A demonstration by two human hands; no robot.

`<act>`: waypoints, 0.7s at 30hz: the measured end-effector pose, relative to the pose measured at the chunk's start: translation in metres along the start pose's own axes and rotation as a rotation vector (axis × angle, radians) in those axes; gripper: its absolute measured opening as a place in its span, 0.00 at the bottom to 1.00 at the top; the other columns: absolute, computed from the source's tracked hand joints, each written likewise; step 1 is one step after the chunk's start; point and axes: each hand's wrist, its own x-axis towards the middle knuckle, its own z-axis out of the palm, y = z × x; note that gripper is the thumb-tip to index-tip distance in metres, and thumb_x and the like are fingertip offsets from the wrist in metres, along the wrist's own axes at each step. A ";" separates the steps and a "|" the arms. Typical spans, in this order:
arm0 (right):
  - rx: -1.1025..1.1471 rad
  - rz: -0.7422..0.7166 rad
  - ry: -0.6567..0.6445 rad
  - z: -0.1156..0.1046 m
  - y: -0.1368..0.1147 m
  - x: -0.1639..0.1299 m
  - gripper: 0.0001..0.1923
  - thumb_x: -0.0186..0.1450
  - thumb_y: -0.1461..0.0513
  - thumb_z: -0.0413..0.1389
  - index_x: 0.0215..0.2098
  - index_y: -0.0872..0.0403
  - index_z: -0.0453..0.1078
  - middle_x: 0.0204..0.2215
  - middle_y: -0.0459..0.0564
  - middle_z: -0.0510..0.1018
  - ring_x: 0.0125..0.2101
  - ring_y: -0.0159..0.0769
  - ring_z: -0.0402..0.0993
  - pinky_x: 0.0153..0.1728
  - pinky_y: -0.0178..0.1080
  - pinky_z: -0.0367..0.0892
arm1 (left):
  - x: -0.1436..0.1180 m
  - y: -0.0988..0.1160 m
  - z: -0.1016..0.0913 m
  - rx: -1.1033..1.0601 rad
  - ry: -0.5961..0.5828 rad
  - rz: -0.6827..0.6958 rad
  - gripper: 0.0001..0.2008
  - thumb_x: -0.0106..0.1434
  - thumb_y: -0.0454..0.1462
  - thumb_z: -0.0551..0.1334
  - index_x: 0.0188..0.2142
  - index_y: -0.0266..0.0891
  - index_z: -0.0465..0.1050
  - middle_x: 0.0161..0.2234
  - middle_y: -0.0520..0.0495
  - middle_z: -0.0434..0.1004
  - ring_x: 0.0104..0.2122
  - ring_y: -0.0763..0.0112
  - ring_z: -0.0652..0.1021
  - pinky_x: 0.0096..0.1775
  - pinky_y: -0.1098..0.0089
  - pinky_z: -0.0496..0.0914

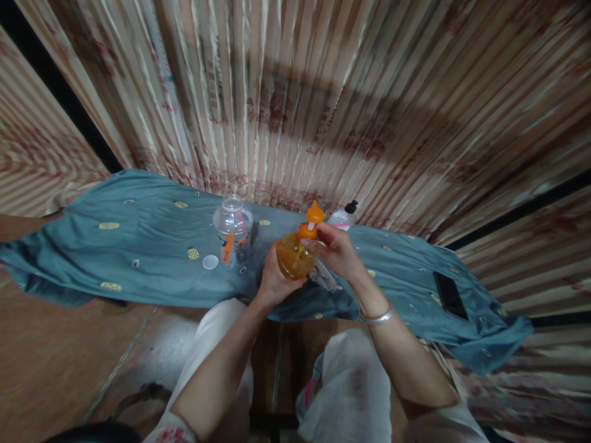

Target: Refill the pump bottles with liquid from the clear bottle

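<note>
Striped curtains hang behind a teal cloth point(138, 246). I've got my left hand point(273, 284) cupping an orange bottle point(295, 255) just right of the clear cup point(233, 231), right hand point(337, 249) pinching its cap point(308, 227).

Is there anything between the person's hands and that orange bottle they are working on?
No, nothing is in between. The left hand cups the rounded body of the orange bottle directly, and the right hand grips its orange top. The clear plastic cup and the small white lid sit apart on the blue cloth.
</note>
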 end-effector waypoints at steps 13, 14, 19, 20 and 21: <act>0.035 0.069 -0.167 -0.016 -0.009 0.011 0.24 0.54 0.42 0.66 0.37 0.51 0.76 0.37 0.48 0.80 0.42 0.38 0.76 0.48 0.42 0.73 | 0.001 -0.005 0.001 0.023 0.008 0.004 0.50 0.40 0.41 0.77 0.60 0.41 0.55 0.57 0.39 0.69 0.58 0.50 0.73 0.60 0.48 0.67; 0.040 0.070 -0.165 -0.017 -0.009 0.011 0.24 0.54 0.42 0.65 0.38 0.50 0.76 0.38 0.48 0.81 0.43 0.39 0.77 0.48 0.43 0.73 | 0.000 -0.005 0.001 0.022 0.006 0.003 0.50 0.40 0.41 0.77 0.60 0.42 0.55 0.58 0.39 0.69 0.59 0.50 0.72 0.61 0.48 0.66; 0.046 0.069 -0.135 -0.015 -0.007 0.009 0.24 0.55 0.42 0.65 0.40 0.50 0.76 0.39 0.48 0.81 0.43 0.38 0.77 0.49 0.43 0.73 | -0.001 -0.005 0.000 0.008 -0.007 -0.005 0.50 0.42 0.41 0.77 0.60 0.41 0.54 0.58 0.38 0.68 0.59 0.50 0.72 0.61 0.48 0.66; 0.044 0.069 -0.130 -0.014 -0.006 0.009 0.24 0.54 0.42 0.65 0.39 0.50 0.75 0.39 0.48 0.81 0.42 0.38 0.77 0.48 0.43 0.73 | -0.001 -0.004 0.000 0.007 -0.008 -0.007 0.50 0.42 0.41 0.77 0.61 0.41 0.54 0.58 0.38 0.69 0.58 0.50 0.72 0.60 0.48 0.66; 0.042 0.068 -0.125 -0.012 -0.005 0.008 0.24 0.54 0.42 0.66 0.39 0.50 0.75 0.38 0.47 0.81 0.41 0.38 0.76 0.47 0.43 0.73 | -0.001 -0.004 -0.001 0.007 -0.008 -0.005 0.50 0.42 0.41 0.77 0.60 0.41 0.54 0.58 0.38 0.69 0.58 0.51 0.73 0.60 0.49 0.67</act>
